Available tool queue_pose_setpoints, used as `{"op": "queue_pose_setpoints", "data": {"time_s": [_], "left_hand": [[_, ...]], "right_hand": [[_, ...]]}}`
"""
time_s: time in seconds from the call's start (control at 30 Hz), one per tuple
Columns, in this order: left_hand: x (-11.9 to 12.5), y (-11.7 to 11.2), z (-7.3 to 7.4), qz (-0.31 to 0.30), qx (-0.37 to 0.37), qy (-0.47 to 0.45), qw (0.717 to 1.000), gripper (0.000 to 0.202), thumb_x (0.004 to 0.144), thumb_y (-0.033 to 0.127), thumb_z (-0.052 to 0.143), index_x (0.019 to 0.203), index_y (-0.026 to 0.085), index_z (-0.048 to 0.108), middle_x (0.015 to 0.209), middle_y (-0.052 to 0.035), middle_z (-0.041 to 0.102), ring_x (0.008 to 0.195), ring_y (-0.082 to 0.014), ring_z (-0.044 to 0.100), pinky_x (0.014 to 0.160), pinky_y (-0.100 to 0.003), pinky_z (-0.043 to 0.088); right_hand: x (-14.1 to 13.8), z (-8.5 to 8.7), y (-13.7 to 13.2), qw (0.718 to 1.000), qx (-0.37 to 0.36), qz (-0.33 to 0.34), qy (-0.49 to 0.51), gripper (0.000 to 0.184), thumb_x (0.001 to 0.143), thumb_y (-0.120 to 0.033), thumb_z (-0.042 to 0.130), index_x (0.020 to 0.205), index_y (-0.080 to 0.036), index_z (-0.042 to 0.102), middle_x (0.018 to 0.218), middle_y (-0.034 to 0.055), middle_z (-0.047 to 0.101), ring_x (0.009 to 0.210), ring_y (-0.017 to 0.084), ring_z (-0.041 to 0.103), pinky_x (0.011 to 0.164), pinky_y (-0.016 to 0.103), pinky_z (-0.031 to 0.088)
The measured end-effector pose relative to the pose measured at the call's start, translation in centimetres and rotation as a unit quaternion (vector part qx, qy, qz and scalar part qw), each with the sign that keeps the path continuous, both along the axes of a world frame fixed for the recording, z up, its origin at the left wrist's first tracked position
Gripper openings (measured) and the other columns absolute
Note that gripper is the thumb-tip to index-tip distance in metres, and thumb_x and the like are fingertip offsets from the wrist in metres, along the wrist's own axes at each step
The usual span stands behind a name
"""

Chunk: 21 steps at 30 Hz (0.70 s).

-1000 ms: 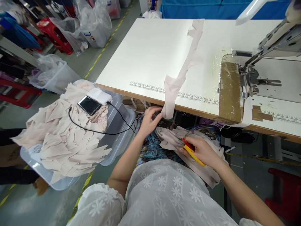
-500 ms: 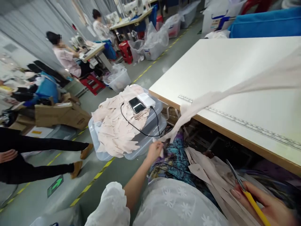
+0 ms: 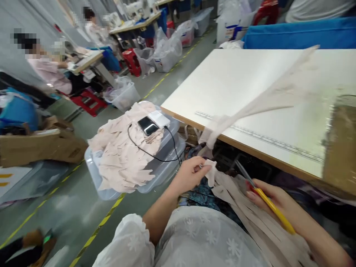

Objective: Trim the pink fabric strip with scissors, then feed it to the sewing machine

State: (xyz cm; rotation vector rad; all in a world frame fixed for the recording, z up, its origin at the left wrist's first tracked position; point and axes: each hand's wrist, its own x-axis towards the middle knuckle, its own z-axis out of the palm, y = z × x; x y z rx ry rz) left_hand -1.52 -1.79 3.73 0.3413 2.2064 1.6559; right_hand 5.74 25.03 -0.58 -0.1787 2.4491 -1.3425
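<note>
My left hand point(image 3: 191, 172) is closed in a pinch on the end of a pale beige fabric piece point(image 3: 211, 173), just above my lap. My right hand point(image 3: 267, 194) is wrapped round yellow-handled scissors point(image 3: 274, 209), their narrow metal blades pointing up and left. Beneath and beside that hand, several beige fabric strips point(image 3: 236, 194) lie bunched across my lap. A long sheer beige strip point(image 3: 250, 107) runs over the white table point(image 3: 236, 74) and droops past its front edge, apart from my left hand.
Left of the table, a plastic bin point(image 3: 93, 174) carries a heap of beige cut pieces point(image 3: 119, 152), a phone point(image 3: 147, 125) and a white power bank point(image 3: 159, 119) with a black cable point(image 3: 150, 154). Brown tape point(image 3: 340, 148) covers the table's right side. Co-workers sit at sewing machines behind.
My left hand has moved right and now pinches a fabric end near the lap strips. The long strip hangs loose at the table edge. My right hand has come left with the scissors.
</note>
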Motion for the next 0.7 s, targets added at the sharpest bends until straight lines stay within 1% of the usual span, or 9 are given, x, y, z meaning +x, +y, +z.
{"op": "queue_pose_setpoints", "data": {"time_s": [0.03, 0.07, 0.1, 0.17, 0.23, 0.43, 0.5, 0.6, 0.7], "left_hand": [[0.0, 0.0, -0.1, -0.012, 0.032, -0.063, 0.997, 0.04, 0.088, 0.056, 0.059, 0.084, 0.016, 0.063, 0.072, -0.003, 0.065, 0.044, -0.0082, 0.051, 0.047, -0.022, 0.039], [-0.1, 0.1, -0.2, -0.022, 0.062, -0.119, 0.991, 0.042, 0.086, 0.058, 0.061, 0.088, 0.016, 0.063, 0.065, -0.0019, 0.064, 0.044, -0.0102, 0.054, 0.045, -0.022, 0.04], [-0.2, 0.1, -0.4, -0.026, 0.087, -0.159, 0.983, 0.045, 0.083, 0.059, 0.064, 0.09, 0.015, 0.063, 0.063, -0.0025, 0.065, 0.047, -0.0129, 0.06, 0.046, -0.021, 0.042], [-0.3, 0.2, -0.9, -0.023, 0.122, -0.2, 0.972, 0.048, 0.077, 0.06, 0.071, 0.09, 0.014, 0.064, 0.067, -0.0067, 0.07, 0.058, -0.0177, 0.069, 0.051, -0.022, 0.048], [-0.4, 0.2, -1.3, -0.014, 0.134, -0.218, 0.967, 0.05, 0.075, 0.06, 0.074, 0.089, 0.013, 0.065, 0.072, -0.0097, 0.073, 0.063, -0.0195, 0.071, 0.053, -0.022, 0.051], [-0.4, -0.1, -2.2, -0.02, 0.129, -0.237, 0.963, 0.049, 0.076, 0.059, 0.074, 0.088, 0.012, 0.068, 0.072, -0.0099, 0.074, 0.063, -0.0204, 0.073, 0.054, -0.021, 0.053], [-0.5, -0.2, -2.4, -0.017, 0.131, -0.245, 0.961, 0.05, 0.074, 0.059, 0.076, 0.087, 0.012, 0.068, 0.07, -0.0093, 0.073, 0.062, -0.0201, 0.072, 0.053, -0.021, 0.052], [-0.5, -0.2, -2.5, -0.007, 0.131, -0.255, 0.958, 0.051, 0.07, 0.06, 0.078, 0.085, 0.012, 0.068, 0.067, -0.0084, 0.072, 0.058, -0.019, 0.071, 0.05, -0.02, 0.05], [-0.6, -0.3, -2.7, -0.003, 0.133, -0.259, 0.957, 0.051, 0.069, 0.059, 0.078, 0.084, 0.011, 0.069, 0.066, -0.008, 0.071, 0.055, -0.0178, 0.069, 0.049, -0.02, 0.05]], "right_hand": [[-0.5, 1.0, -0.4, 0.999, -0.015, 0.019, -0.022, 0.053, 0.089, -0.073, 0.049, 0.075, -0.022, 0.049, 0.07, 0.0009, 0.048, 0.064, 0.018, 0.047, 0.056, 0.029, 0.044], [-1.0, 1.8, -0.7, 0.999, -0.023, 0.02, -0.029, 0.055, 0.088, -0.074, 0.048, 0.072, -0.022, 0.046, 0.069, -0.0003, 0.045, 0.062, 0.017, 0.043, 0.055, 0.028, 0.041], [-1.6, 2.4, -1.0, 0.998, -0.03, 0.034, -0.044, 0.056, 0.087, -0.075, 0.05, 0.071, -0.022, 0.043, 0.068, -0.0015, 0.042, 0.061, 0.016, 0.04, 0.055, 0.027, 0.039], [-2.6, 3.0, -1.4, 0.996, -0.033, 0.057, -0.058, 0.058, 0.085, -0.076, 0.052, 0.069, -0.021, 0.04, 0.067, -0.003, 0.038, 0.06, 0.014, 0.036, 0.054, 0.027, 0.033], [-3.4, 2.8, -1.6, 0.993, -0.037, 0.091, -0.07, 0.058, 0.085, -0.076, 0.051, 0.07, -0.021, 0.039, 0.067, -0.0037, 0.035, 0.061, 0.014, 0.033, 0.054, 0.027, 0.029], [-4.9, 1.7, -2.0, 0.978, -0.041, 0.185, -0.084, 0.059, 0.086, -0.078, 0.048, 0.07, -0.021, 0.04, 0.068, -0.004, 0.033, 0.062, 0.014, 0.032, 0.055, 0.027, 0.027], [-5.2, 1.6, -2.2, 0.976, -0.037, 0.198, -0.084, 0.059, 0.086, -0.078, 0.048, 0.07, -0.021, 0.04, 0.067, -0.004, 0.033, 0.061, 0.014, 0.032, 0.054, 0.026, 0.027], [-5.3, 1.6, -2.4, 0.978, -0.02, 0.195, -0.076, 0.061, 0.085, -0.079, 0.046, 0.07, -0.021, 0.041, 0.066, -0.0037, 0.034, 0.061, 0.014, 0.033, 0.054, 0.026, 0.029], [-5.3, 1.8, -2.7, 0.98, 0.022, 0.191, -0.048, 0.062, 0.086, -0.081, 0.041, 0.068, -0.022, 0.039, 0.063, -0.0036, 0.036, 0.058, 0.014, 0.034, 0.053, 0.026, 0.028]]}}
